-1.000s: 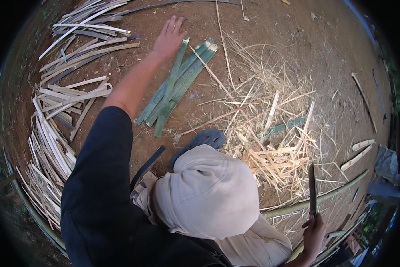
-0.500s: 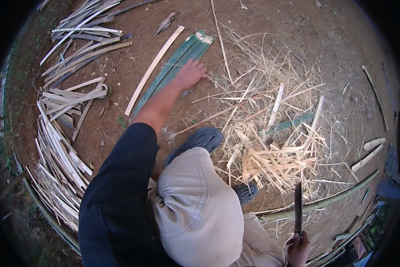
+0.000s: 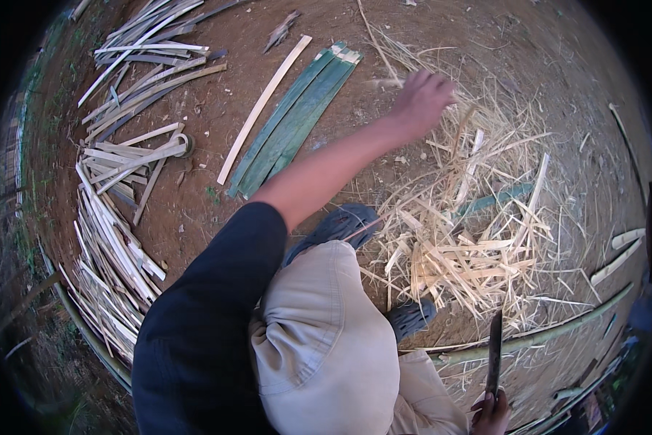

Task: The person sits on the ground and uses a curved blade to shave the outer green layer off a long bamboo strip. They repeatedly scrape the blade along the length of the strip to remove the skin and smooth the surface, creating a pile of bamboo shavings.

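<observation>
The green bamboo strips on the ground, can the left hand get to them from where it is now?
Probably yes. The left hand hangs just right of the green bamboo strips, with only bare dirt and loose straw between. The right hand is far off, gripping a blade.

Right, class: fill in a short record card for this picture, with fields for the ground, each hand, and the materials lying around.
ground: bare brown earth
left hand: stretched out over the straw-like shavings, fingers curled; whether it grips anything cannot be told
right hand: closed on a dark long blade, pointing up
green bamboo strips: lying side by side
pale split strips: heaped along the left
</observation>
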Motion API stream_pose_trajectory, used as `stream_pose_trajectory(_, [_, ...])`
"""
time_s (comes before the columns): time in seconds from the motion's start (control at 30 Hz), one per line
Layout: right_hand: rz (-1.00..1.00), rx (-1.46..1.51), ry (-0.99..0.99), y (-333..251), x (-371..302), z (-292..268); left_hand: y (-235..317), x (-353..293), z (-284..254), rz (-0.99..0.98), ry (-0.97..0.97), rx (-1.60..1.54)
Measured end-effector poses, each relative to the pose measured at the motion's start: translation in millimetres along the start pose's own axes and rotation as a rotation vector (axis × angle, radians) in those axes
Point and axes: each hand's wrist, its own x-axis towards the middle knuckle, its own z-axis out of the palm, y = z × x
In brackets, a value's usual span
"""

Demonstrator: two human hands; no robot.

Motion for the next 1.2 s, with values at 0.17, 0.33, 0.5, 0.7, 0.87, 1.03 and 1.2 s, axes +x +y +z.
stream_pose_trajectory(0.17, [0.005, 0.036, -0.022, 1, 5, 2, -14, 56, 32, 0.065, 0.105, 0.137])
stream_pose_trajectory(0.33, [0.019, 0.02, -0.04, -4, 10, 2, -130, -47, 18, -0.4, 0.226, 0.145])
stream_pose_trajectory(0.5, [0.035, 0.048, -0.071, -10, 12, 2, -201, -199, -88, -0.871, 0.083, 0.562])
stream_pose_trajectory(0.7, [0.072, -0.009, -0.074, -14, 17, 1, -223, -259, -139, -0.876, -0.279, 0.5])
stream_pose_trajectory(0.87, [-0.021, -0.065, -0.055, -25, 14, 1, -229, -263, -142, -0.806, -0.316, 0.531])
stream_pose_trajectory(1.03, [-0.014, -0.056, -0.063, -50, 8, -1, -225, -259, -142, -0.838, -0.095, 0.391])
stream_pose_trajectory(1.2, [-0.031, -0.089, -0.041, -51, 9, -4, -187, -239, -139, -0.896, -0.097, 0.139])
